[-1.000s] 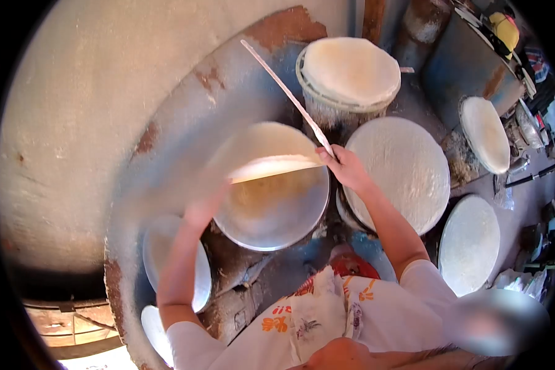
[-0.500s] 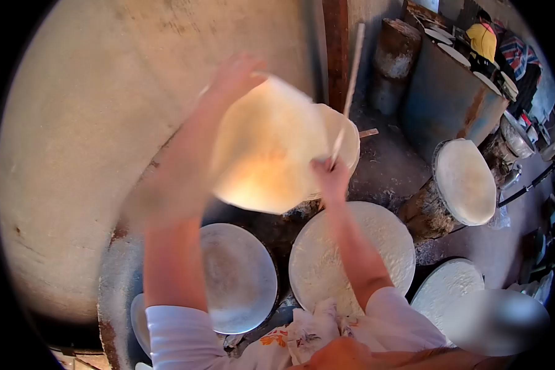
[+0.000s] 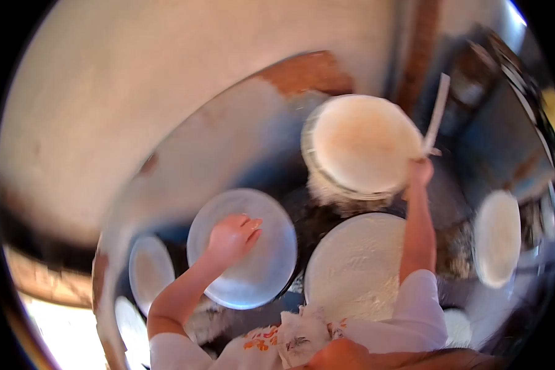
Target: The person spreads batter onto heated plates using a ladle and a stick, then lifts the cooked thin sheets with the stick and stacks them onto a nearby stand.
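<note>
A large round pale flat sheet (image 3: 370, 142) lies over a round stand. My right hand (image 3: 420, 171) is closed round a thin pale stick (image 3: 439, 111) at the sheet's right edge. Over a grey round metal plate (image 3: 265, 271), my left hand (image 3: 235, 237) hangs with its fingers bent; whether it touches the plate or pinches something is too blurred to tell. Between my arms, nearer my body, sits a wide round surface (image 3: 351, 265) coated in pale, lumpy material.
A large curved tan wall (image 3: 135, 92) rises at the left and front. Smaller round plates (image 3: 151, 271) stand at the lower left. An oval pale disc (image 3: 498, 239) on a stand and a blue-grey metal drum (image 3: 505, 148) are at the right.
The pale sheet has gone from the air between my hands onto the stand. My left hand has let it go and dropped to the metal plate. The view has turned.
</note>
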`<state>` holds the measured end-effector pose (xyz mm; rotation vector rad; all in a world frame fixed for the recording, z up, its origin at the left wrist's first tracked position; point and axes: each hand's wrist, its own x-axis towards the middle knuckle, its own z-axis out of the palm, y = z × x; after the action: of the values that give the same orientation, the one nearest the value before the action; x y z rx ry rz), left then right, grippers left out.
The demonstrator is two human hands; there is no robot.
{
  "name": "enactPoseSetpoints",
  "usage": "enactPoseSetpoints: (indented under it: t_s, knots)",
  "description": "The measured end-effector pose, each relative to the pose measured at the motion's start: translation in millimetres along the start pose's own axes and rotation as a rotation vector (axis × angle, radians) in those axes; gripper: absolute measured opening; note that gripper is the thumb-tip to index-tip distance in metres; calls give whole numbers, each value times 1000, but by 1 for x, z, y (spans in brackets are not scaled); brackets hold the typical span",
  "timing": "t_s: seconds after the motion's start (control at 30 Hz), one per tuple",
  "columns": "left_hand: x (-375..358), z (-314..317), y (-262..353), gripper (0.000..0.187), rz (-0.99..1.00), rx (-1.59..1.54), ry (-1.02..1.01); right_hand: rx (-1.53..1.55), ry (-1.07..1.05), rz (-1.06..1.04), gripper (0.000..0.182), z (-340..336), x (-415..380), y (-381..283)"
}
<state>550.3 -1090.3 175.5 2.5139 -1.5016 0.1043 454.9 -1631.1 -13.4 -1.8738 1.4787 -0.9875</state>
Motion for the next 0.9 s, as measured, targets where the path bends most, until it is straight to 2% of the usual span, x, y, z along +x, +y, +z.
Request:
enactPoseSetpoints:
  t_s: [0.07,0.13,0.2,0.23,0.27,0.3,0.37,0.4,0.47,0.53,0.57,0.6,0.63,0.67,0.73,0.77,0.8,0.83,0.87,0.9]
  knots:
    - [-77,6,-7,19,-207,-13,8,34,-24,-172,19,0,-2,3]
    - [-155,22,2,22,-401,-159,57,162,-22,-367,20,-4,-27,-6]
    - [-221,18,43,31,-742,-255,-73,325,-69,-499,21,-2,-97,-31]
    - [-265,41,60,33,-833,-267,-66,384,-129,-523,21,-6,-141,-38]
    - [-314,66,78,35,-901,-285,-68,427,-225,-530,23,-11,-195,-43]
    - [-355,68,101,38,-1088,-353,-134,442,-340,-521,24,-20,-251,-39]
    - [-458,84,145,36,-1387,-397,-129,425,-632,-475,27,-41,-368,-26]
    - [-510,69,155,30,-1548,-317,-81,387,-838,-466,28,-50,-432,-30]
    - [-640,101,172,18,-1831,51,-35,327,-1167,-410,32,-79,-534,-17]
    - [-751,85,180,27,-2040,381,215,227,-1495,-527,35,-119,-641,-25]
    - [-804,76,184,32,-2117,533,376,302,-1502,-891,38,-123,-690,-21]
    - [-831,77,190,44,-2364,429,466,226,-1874,-544,37,-164,-716,-43]
    - [-888,78,180,48,-2547,304,563,153,-1995,-589,36,-190,-766,-56]
    - [-914,93,177,55,-2678,153,575,65,-2098,-610,35,-206,-787,-50]
    - [-968,100,150,71,-2852,-267,1009,-43,-2188,-878,28,-241,-849,-84]
    - [-978,105,136,78,-2927,-350,1152,271,-2168,-1105,27,-238,-881,-80]
    - [-979,114,127,86,-3000,-462,1308,236,-2247,-1113,34,-253,-907,-105]
    - [-995,140,129,94,-2855,-629,1549,-27,-2309,-1168,41,-279,-938,-148]
    - [-1011,167,131,102,-2699,-799,1773,263,-2367,-1197,42,-273,-968,-152]
    - [-986,169,132,103,-2677,-751,1778,88,-2427,-1235,37,-276,-993,-173]
